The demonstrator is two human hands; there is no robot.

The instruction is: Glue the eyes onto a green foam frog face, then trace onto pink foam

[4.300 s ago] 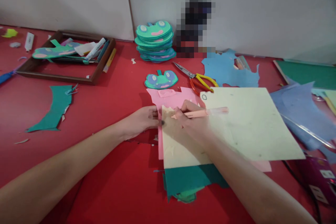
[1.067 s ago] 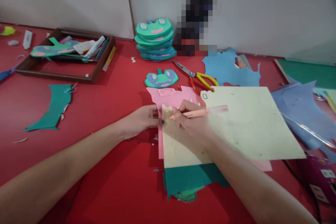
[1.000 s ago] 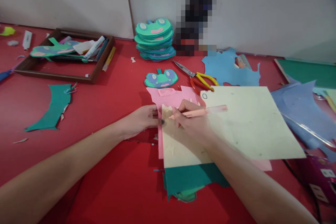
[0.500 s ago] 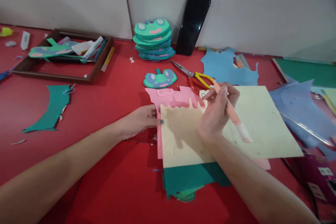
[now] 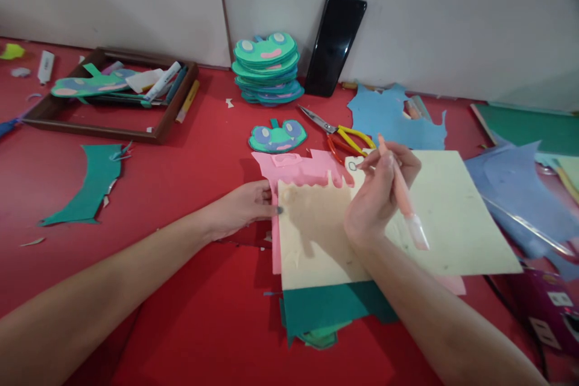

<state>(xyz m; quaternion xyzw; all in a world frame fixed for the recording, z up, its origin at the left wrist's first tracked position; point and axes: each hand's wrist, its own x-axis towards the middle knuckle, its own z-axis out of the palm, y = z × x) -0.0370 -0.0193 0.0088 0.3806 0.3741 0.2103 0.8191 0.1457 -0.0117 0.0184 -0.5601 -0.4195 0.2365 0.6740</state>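
Observation:
My right hand [image 5: 384, 187] is closed round a peach-coloured pen [image 5: 402, 187] with a clear end. It rests on a cream sheet [image 5: 316, 247] with a ragged top edge. A small outlined oval [image 5: 352, 166] shows on that sheet, left of my fingertips; whether the pen tip touches the sheet is unclear. My left hand [image 5: 248, 205] pinches the sheet's left edge, its thumb on top. Beneath lie a pink sheet [image 5: 301, 166] and a dark green sheet [image 5: 325, 304]. Scissors [image 5: 337, 132] with red and yellow handles lie beyond my right hand.
Behind stand a stack of green frog-face cutouts [image 5: 266, 69] and a leaning black phone [image 5: 335, 45]. A single cutout [image 5: 277, 137] lies before them. Left is a brown frame [image 5: 97, 130] with pens; right are blue scraps [image 5: 380, 114] and a purple box [image 5: 540, 307].
My right hand and the pen have moved slightly to the right, showing more of the drawn oval. My left hand keeps its place on the sheet's edge.

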